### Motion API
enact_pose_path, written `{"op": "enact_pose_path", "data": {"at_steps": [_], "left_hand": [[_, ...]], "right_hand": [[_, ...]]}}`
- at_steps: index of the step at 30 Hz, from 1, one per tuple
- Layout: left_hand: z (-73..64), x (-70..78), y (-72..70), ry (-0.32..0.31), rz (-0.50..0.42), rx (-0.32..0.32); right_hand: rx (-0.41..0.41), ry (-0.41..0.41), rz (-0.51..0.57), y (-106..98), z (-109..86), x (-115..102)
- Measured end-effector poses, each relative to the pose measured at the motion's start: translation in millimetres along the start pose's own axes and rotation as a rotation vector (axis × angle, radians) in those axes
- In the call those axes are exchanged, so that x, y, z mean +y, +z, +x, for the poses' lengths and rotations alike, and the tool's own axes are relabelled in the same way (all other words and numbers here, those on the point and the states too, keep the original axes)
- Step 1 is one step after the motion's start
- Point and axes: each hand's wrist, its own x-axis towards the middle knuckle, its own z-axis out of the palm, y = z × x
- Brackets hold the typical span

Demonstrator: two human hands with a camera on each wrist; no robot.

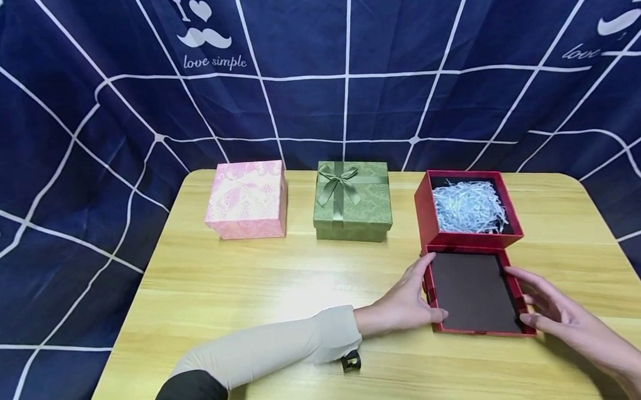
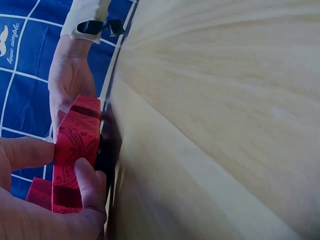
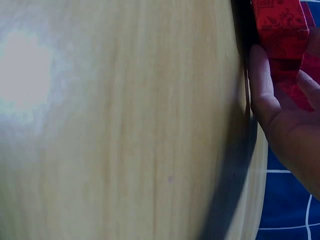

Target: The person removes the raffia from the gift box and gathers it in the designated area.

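Observation:
A red patterned box lid [image 1: 474, 292] lies with its dark inside facing up, directly in front of the open red gift box [image 1: 426, 217]. My left hand [image 1: 400, 303] grips the lid's left side, one digit at the far corner and another at the near one. In the left wrist view, fingers [image 2: 90, 185] press on the lid's red side wall [image 2: 75, 150]. On the opposite side my right hand [image 1: 560, 312] holds the right wall, and some of its fingers are hidden behind the lid. Pale blue shredded paper [image 1: 469, 206] fills the red box.
A green gift box [image 1: 352, 202] with a ribbon bow stands mid-table, and a pink gift box [image 1: 246, 199] stands to its left. Both have lids on. The wooden table [image 1: 239, 297] meets a dark blue gridded cloth [image 1: 306, 106] at its back and sides.

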Motion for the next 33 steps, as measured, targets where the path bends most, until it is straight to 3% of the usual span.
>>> {"op": "enact_pose_path", "data": {"at_steps": [8,14,20,33], "left_hand": [[2.0,-6.3,-0.6,0.043,0.145,-0.009],[-1.1,-7.1,-0.3,0.018,0.067,-0.029],[-2.0,-7.2,-1.9,0.033,0.072,-0.020],[-2.0,-10.7,-3.1,0.043,0.000,0.036]], "right_hand": [[0.038,0.004,-0.035,2.6,2.2,1.9],[0.033,-0.016,-0.051,1.9,3.2,3.7],[0.036,-0.030,-0.050,1.3,2.6,5.4],[0.099,-0.058,-0.074,-1.4,3.9,-4.1]]}}
